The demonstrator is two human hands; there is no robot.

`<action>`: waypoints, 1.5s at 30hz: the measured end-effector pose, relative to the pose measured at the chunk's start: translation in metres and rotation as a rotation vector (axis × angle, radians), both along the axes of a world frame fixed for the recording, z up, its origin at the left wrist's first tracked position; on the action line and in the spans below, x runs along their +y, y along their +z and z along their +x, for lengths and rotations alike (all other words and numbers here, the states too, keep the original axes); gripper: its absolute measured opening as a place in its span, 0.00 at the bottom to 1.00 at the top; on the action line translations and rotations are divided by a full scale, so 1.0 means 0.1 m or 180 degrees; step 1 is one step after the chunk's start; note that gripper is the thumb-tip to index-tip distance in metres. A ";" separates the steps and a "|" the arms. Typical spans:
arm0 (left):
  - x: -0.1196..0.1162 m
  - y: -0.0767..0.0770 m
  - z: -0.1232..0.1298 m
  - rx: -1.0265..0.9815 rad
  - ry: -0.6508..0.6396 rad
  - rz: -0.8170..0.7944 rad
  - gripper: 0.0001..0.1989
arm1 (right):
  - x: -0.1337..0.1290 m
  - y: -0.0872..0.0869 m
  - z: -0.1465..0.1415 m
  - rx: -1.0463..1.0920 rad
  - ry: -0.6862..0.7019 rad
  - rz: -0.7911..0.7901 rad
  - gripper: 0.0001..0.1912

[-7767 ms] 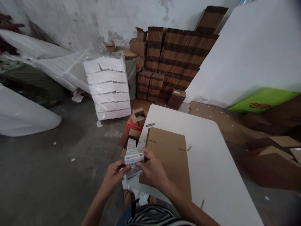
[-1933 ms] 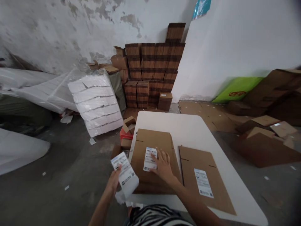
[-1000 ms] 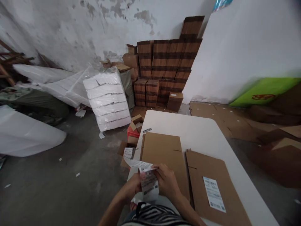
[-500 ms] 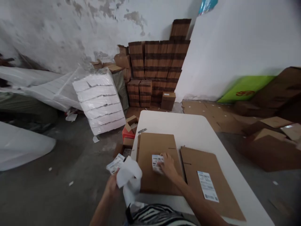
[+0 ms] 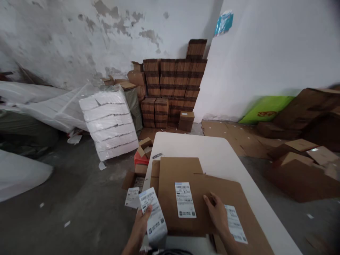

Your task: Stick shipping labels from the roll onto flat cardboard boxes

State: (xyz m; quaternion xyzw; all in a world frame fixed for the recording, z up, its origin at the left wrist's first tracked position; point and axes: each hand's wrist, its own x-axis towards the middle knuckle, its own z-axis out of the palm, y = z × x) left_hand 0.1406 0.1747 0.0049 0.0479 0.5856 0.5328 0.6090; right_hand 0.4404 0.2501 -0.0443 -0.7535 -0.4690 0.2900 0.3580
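Note:
A strip of printed white labels (image 5: 154,216) is pinched in my left hand (image 5: 142,220) at the table's near left edge. My right hand (image 5: 218,212) is over the cardboard, thumb and fingers apart, with nothing in it. Beside it, a flat brown carton (image 5: 170,166) bears a white shipping label (image 5: 185,200), which lies flat and fully visible. To the right, another flat carton (image 5: 236,191) carries a label (image 5: 236,225), partly covered by my right hand and wrist. The two cartons touch or overlap on the white table (image 5: 191,143).
Small snips (image 5: 157,156) lie near the table's left edge. Open boxes (image 5: 145,147) stand on the floor at the left. Stacked flat cartons (image 5: 172,78) line the wall, beside a wrapped white bundle (image 5: 110,124). More boxes (image 5: 302,173) sit at the right.
My right hand has moved right, off the label on the left carton. The strip in my left hand now shows its printed face. The right carton has shifted left against the other.

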 end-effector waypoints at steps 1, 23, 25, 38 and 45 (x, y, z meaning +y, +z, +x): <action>0.01 0.06 0.01 -0.0121 0.0061 0.0032 0.19 | 0.01 0.00 0.00 -0.0008 0.0047 0.0006 0.34; -0.06 0.28 -0.06 -0.1119 0.0187 0.0362 0.22 | -0.57 -0.14 -0.23 -0.1528 0.1967 0.0138 0.46; -0.04 0.26 -0.06 -0.1121 0.0211 0.0379 0.22 | -0.57 -0.26 -0.18 -0.1689 0.2004 0.0362 0.40; -0.05 0.10 0.03 0.0446 0.0181 0.0016 0.18 | -0.12 0.09 0.03 -0.2362 0.1910 0.1365 0.30; -0.30 0.07 0.16 0.2172 -0.0647 0.1454 0.16 | -0.10 0.51 -0.26 -0.2327 0.1827 0.1450 0.24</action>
